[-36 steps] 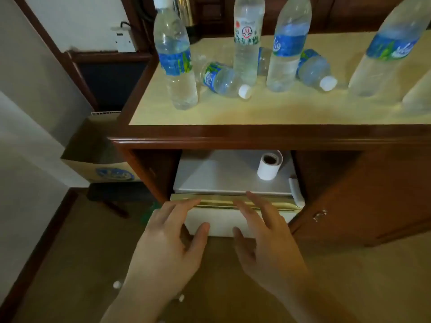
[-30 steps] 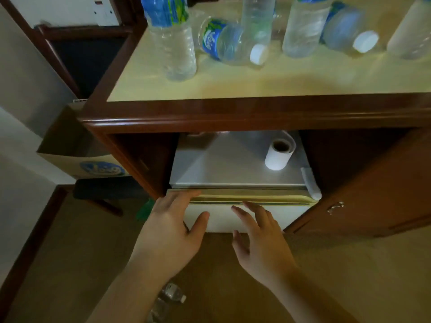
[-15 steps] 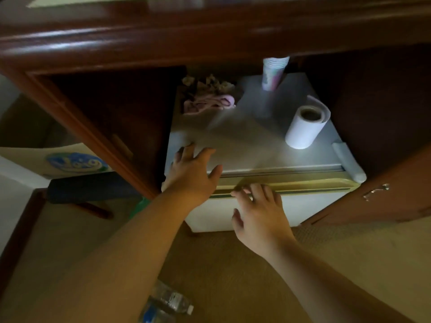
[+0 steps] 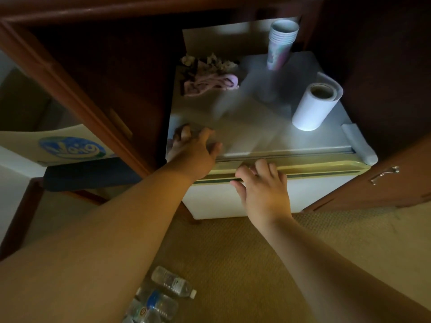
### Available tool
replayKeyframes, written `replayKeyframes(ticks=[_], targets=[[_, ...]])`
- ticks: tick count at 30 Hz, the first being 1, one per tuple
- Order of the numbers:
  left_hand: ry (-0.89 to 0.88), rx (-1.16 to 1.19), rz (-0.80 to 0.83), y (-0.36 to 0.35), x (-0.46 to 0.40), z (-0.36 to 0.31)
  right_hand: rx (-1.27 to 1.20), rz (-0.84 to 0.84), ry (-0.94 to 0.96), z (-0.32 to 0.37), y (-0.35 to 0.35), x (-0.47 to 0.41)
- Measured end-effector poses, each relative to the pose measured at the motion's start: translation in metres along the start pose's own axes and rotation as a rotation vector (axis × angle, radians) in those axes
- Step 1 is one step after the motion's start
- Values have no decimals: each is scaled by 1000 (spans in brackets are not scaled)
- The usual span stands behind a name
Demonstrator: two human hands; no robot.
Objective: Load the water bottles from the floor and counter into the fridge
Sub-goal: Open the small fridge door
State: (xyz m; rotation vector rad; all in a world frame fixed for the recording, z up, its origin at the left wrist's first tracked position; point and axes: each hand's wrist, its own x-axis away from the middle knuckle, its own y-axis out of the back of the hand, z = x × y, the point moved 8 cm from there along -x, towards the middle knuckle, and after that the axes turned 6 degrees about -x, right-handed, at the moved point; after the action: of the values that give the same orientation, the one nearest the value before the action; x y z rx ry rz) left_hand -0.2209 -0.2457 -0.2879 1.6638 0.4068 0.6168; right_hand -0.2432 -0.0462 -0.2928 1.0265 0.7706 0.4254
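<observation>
Fingers (image 4: pixel 261 167) of the right hand (image 4: pixel 263 190) are curled over the top front edge of the fridge door, lightly hooked on its lip rather than clamped. Those of the left hand (image 4: pixel 193 152) are spread wide and laid flat on the front left corner of the fridge top, with nothing held.

The wooden cabinet (image 4: pixel 77 89) is seen as the biggest thing, and the small white fridge (image 4: pixel 256 127) is set in its open bay with the door shut. On the fridge top, a roll of paper (image 4: pixel 312 108) is stood near the right edge, a stack of paper cups (image 4: pixel 279 43) further back, and a bundle of pink cord (image 4: pixel 210 83) at the back left. A cardboard box (image 4: pixel 67 145) is seen to the left of the cabinet.

Water bottles (image 4: pixel 163 297) are lain on their sides on the carpet just below the left forearm; none is in the fridge yet, as far as can be judged. Any bottles on the counter are out of view.

The bottles are judged to be fairly light, full and capped. Their thin plastic walls would be expected to give under a squeeze and to roll freely, so each is best taken round the middle of the body.
</observation>
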Motion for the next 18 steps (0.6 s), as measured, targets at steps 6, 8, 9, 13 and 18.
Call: replayKeyframes(ticks=[6,8,9,13,18], targets=[[-5,0,31,2,4,1,-34,30,10,2,2,-5],[-8,19,59,2,4,0,-42,42,5,2,3,-6],[-10,26,73,2,3,0,-47,50,0,2,3,-6],[13,33,67,0,4,1,-65,74,29,3,7,-1],[26,49,50,-5,6,1,-126,193,132,0,29,46]])
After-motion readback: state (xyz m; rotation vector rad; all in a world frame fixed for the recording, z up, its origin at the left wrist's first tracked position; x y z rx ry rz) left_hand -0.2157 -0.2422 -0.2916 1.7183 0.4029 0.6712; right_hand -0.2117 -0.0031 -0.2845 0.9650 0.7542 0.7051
